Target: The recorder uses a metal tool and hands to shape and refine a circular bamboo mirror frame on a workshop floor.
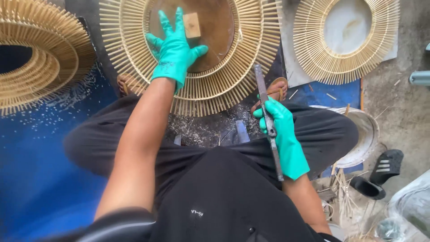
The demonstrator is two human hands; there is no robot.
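Hands wear green gloves. Left hand (175, 50) lies flat and open on the frame (210, 85), at 12 o'clock. Right hand (281, 134) grips a file (267, 116), at 3 o'clock.

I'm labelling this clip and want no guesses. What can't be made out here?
Head view only:
- Round wooden board: partly covered by the left hand; top cut by the frame edge.
- Metal tool: its middle hidden inside the right hand.
- Left bamboo frame: cut by the left edge.
- Bottom-right clutter: blurred.
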